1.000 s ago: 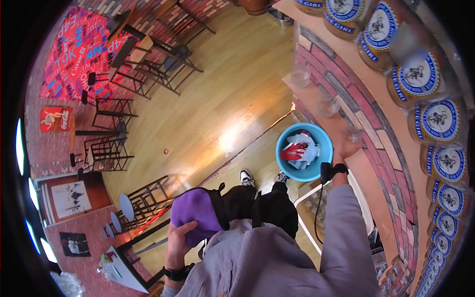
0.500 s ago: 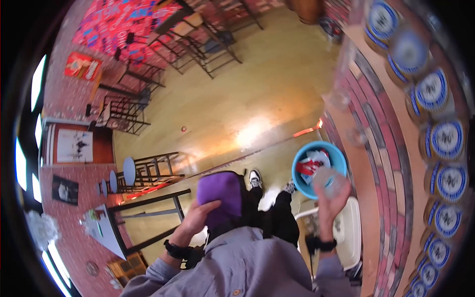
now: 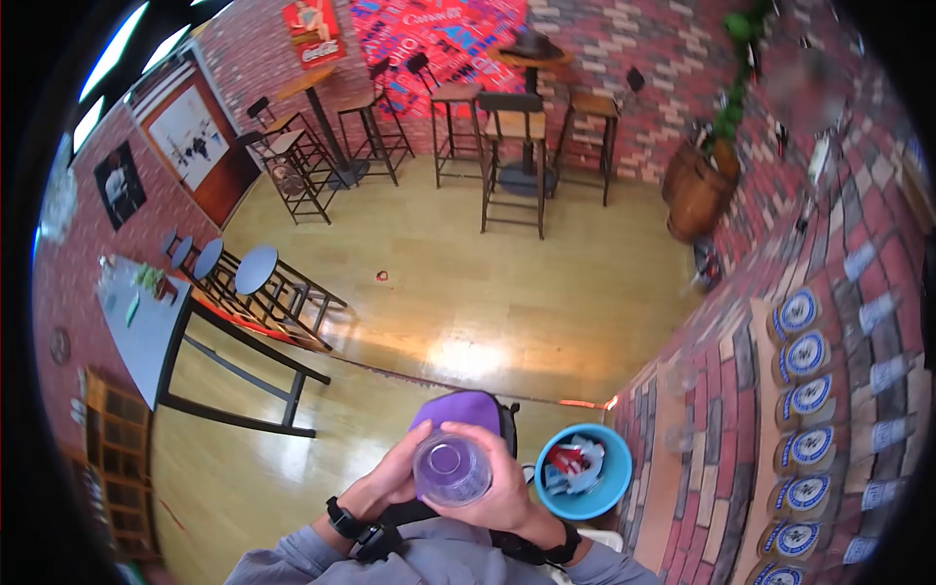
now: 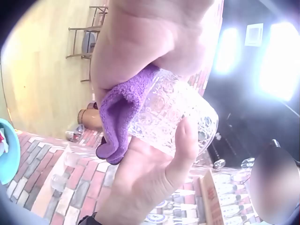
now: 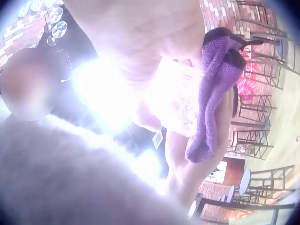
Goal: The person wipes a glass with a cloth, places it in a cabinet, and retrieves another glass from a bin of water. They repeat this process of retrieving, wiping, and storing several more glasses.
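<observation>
A clear patterned glass (image 3: 451, 470) is held in front of my body, its mouth facing the head camera. My right hand (image 3: 499, 487) grips it from the right, fingers curled round its wall. My left hand (image 3: 402, 462) holds a purple cloth (image 3: 458, 409) against the glass's left and far side. In the left wrist view the cloth (image 4: 118, 119) is wrapped on the glass (image 4: 176, 110), with the right hand's fingers (image 4: 185, 140) below it. The right wrist view shows the glass (image 5: 180, 101) beside the hanging cloth (image 5: 215, 89), much washed out by glare.
A blue bucket (image 3: 583, 471) with red and white rags sits just right of my hands. A brick counter (image 3: 682, 458) runs along the right, with glasses (image 3: 681, 375) on its ledge. Bar stools (image 3: 263, 278) and a dark table (image 3: 146, 322) stand to the left.
My right hand brought the glass from the counter ledge to in front of my body and met the cloth in my left hand. The head view swung up toward the room.
</observation>
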Motion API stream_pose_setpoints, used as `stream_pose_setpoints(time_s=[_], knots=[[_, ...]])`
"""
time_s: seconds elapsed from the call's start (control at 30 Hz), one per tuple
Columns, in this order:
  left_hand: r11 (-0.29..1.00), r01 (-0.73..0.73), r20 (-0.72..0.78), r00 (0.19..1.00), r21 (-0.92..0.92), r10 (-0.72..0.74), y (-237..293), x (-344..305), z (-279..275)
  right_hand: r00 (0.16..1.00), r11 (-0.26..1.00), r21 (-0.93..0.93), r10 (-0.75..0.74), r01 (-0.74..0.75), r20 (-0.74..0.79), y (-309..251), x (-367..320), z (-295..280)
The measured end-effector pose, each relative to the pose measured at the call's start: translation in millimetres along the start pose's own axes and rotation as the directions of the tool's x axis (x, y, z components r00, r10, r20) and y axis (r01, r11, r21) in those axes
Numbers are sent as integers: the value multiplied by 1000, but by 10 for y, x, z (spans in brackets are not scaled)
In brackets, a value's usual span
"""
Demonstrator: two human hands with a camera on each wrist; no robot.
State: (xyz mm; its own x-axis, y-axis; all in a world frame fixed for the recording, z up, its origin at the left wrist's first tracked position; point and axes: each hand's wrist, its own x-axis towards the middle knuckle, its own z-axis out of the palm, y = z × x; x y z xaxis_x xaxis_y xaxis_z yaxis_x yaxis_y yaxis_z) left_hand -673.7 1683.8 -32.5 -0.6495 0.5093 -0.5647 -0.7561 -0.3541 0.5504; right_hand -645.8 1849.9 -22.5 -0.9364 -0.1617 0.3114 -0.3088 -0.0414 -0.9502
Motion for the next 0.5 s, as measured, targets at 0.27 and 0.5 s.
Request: stream_pose_setpoints(time_s=[0.27, 0.5], knots=[[954, -284, -210, 931, 92, 297, 34, -882, -858, 976, 991, -54, -110, 123, 189, -4, -15, 1241], [902, -417, -371, 824, 115, 428, -146, -1729, -1571, 950, 997, -49, -48, 67, 310, 10, -181, 2230]])
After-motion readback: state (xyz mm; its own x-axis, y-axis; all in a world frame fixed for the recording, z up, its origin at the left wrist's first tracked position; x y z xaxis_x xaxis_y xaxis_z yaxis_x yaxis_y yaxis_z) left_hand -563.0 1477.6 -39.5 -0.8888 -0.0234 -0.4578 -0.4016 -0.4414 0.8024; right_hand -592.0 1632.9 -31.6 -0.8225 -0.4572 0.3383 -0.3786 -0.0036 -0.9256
